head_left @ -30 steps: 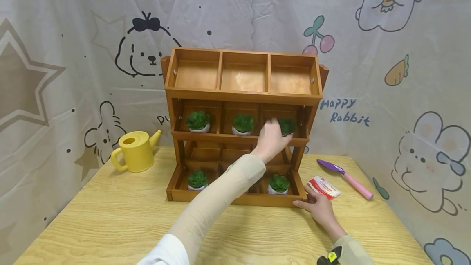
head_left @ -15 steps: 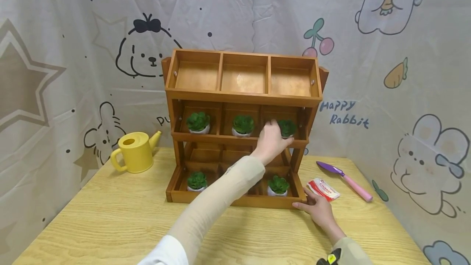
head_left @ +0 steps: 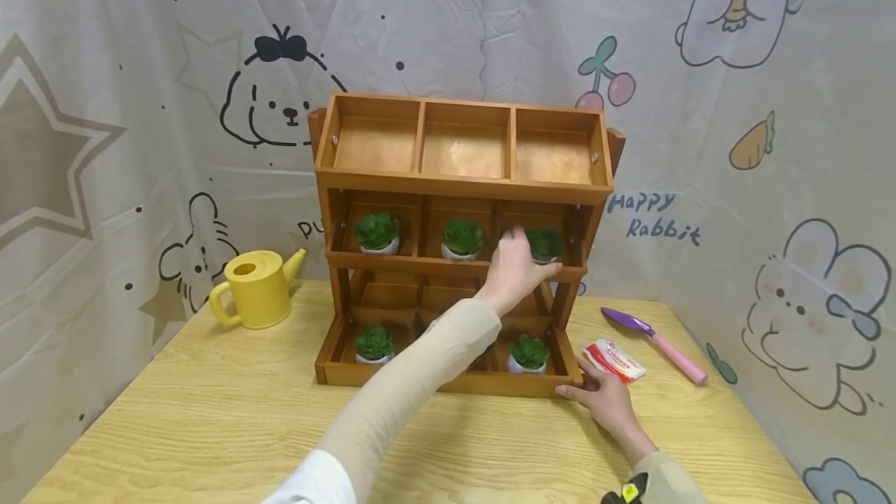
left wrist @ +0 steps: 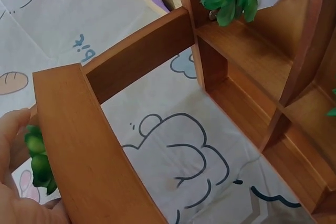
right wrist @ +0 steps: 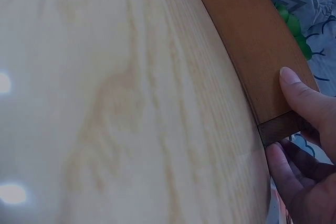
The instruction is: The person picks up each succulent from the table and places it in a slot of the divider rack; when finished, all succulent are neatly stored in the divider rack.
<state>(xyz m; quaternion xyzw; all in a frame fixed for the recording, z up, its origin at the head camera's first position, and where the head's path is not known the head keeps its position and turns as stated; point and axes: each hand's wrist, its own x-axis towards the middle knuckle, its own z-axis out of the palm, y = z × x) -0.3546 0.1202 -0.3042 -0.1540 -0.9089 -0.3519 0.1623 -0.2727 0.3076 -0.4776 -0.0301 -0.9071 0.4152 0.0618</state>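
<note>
A wooden three-tier plant rack (head_left: pixel 462 187) stands on the table. My left hand (head_left: pixel 514 274) reaches into the right compartment of its middle tier and holds a potted succulent (head_left: pixel 544 243), fingers on one side and thumb in front. In the left wrist view, that left hand (left wrist: pixel 18 182) is partly cut off, and the succulent's leaves (left wrist: pixel 39 156) show beside a board. My right hand (head_left: pixel 610 409) grips the rack's lower right front corner. Its thumb lies on the front board (right wrist: pixel 257 51) in the right wrist view. More potted succulents sit in the middle tier (head_left: pixel 462 238) and bottom tier (head_left: pixel 528 352).
A yellow watering can (head_left: pixel 259 290) stands left of the rack. To the right lie a red-and-white packet (head_left: pixel 614 360) and a small trowel (head_left: pixel 654 344) with purple blade and pink handle. Printed cloth (head_left: pixel 175 84) hangs behind and at the sides.
The succulent in my left hand has shifted very slightly left within its compartment, the hand moving with it. My right hand stays at the rack's corner.
</note>
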